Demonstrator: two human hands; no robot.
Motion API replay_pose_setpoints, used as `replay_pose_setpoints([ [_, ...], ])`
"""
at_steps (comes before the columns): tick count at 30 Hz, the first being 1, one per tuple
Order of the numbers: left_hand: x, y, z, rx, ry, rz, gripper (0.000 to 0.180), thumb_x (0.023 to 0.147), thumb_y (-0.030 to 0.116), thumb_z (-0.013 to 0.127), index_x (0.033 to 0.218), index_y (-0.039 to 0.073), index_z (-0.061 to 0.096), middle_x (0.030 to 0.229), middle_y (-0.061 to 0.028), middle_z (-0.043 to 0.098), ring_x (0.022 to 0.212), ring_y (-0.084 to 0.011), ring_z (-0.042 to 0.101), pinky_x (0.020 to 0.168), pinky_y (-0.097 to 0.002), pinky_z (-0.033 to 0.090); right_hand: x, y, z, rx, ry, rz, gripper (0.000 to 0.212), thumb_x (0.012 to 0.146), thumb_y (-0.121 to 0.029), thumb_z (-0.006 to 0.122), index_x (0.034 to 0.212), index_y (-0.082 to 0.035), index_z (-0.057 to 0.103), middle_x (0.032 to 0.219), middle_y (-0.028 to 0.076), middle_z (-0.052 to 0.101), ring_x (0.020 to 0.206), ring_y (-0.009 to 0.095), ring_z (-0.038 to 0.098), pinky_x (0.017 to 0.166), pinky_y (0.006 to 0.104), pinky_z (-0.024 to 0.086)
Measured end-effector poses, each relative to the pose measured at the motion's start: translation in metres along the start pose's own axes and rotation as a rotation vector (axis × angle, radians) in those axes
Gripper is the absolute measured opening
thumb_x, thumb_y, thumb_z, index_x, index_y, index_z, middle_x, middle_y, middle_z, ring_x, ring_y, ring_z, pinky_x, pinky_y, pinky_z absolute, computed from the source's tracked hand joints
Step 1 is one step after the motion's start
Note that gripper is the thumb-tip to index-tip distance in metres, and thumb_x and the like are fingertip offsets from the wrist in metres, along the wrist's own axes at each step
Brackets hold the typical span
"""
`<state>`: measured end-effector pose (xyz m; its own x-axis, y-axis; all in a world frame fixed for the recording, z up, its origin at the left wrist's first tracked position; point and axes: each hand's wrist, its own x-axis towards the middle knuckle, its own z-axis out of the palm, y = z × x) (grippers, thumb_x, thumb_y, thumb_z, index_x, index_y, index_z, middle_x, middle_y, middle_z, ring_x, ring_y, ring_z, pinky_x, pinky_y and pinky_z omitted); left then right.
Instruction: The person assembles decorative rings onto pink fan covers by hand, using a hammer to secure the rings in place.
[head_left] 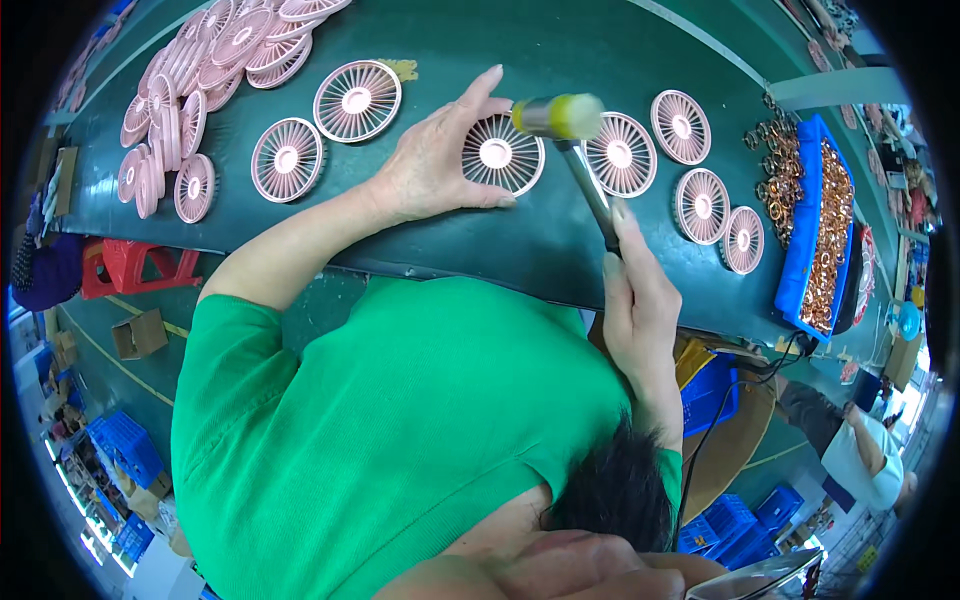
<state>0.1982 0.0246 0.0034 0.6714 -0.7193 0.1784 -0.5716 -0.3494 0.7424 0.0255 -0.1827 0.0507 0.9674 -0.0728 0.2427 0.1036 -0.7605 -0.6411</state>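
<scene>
A pink spoked plastic wheel (495,153) lies flat on the green table. My left hand (435,155) rests at its left side, thumb and fingers spread around the rim. My right hand (640,295) is closed round the handle of a mallet (562,117) with a yellowish, blurred head. The mallet head hangs over the upper right edge of that wheel and hides part of it. Just right of it lies another pink wheel (619,155), partly behind the mallet's handle. Two more wheels, one of them a pink wheel (357,101), lie left of my left hand.
A heap of pink wheels (240,40) covers the table's far left. On the right are several wheels (702,206), loose copper-coloured rings (780,165) and a blue tray (797,262) full of them. A red stool (140,265) stands below left; another person (865,450) is at lower right.
</scene>
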Motion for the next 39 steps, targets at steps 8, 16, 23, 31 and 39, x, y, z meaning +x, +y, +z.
replay_pose_setpoints([
  [8,-0.017,-0.013,-0.055,0.426,0.237,0.191,0.111,0.064,0.046,0.082,0.149,0.008,0.022,0.152,-0.0219,0.025,0.143,-0.0379,0.018,0.115,-0.0530,0.014,0.000,0.014,0.007,0.009,-0.170,0.107,0.046,0.092,-0.016,0.058,0.137,-0.024,0.051,0.075,0.017,0.061,0.064,0.036,0.061,0.059,0.0442,0.049],
  [16,-0.031,-0.016,-0.043,0.251,0.202,-0.040,0.104,0.060,0.023,0.085,0.147,0.014,0.029,0.134,-0.0164,0.049,0.123,-0.0351,0.047,0.105,-0.0427,0.039,0.011,0.000,0.006,0.039,-0.193,0.081,0.045,0.091,-0.011,0.059,0.135,-0.016,0.052,0.099,0.020,0.065,0.086,0.034,0.066,0.075,0.0382,0.051],
  [23,-0.032,0.003,-0.016,0.083,0.154,-0.099,0.117,0.057,0.032,0.088,0.149,0.013,0.019,0.129,-0.0141,0.053,0.120,-0.0326,0.051,0.103,-0.0423,0.042,0.014,-0.005,0.020,0.011,-0.160,-0.063,0.046,0.087,-0.002,0.058,0.132,-0.008,0.053,0.096,0.020,0.064,0.084,0.035,0.066,0.075,0.0403,0.053],
  [31,-0.037,-0.008,-0.014,0.030,0.164,-0.082,0.125,0.059,0.043,0.087,0.151,0.008,0.009,0.137,-0.0161,0.050,0.131,-0.0339,0.043,0.108,-0.0423,0.038,0.028,-0.012,0.037,-0.192,-0.296,-0.001,0.046,0.091,-0.016,0.059,0.136,-0.023,0.051,0.070,0.016,0.059,0.057,0.036,0.059,0.054,0.0444,0.049],
  [39,-0.107,-0.034,-0.086,0.728,0.431,-0.205,0.089,0.071,0.045,0.077,0.144,0.013,0.038,0.150,-0.0233,0.027,0.141,-0.0414,0.021,0.113,-0.0529,0.018,0.020,-0.016,0.020,0.084,-0.440,-0.042,0.049,0.091,-0.020,0.059,0.137,-0.029,0.048,0.076,0.017,0.062,0.068,0.039,0.062,0.062,0.0476,0.050],
])
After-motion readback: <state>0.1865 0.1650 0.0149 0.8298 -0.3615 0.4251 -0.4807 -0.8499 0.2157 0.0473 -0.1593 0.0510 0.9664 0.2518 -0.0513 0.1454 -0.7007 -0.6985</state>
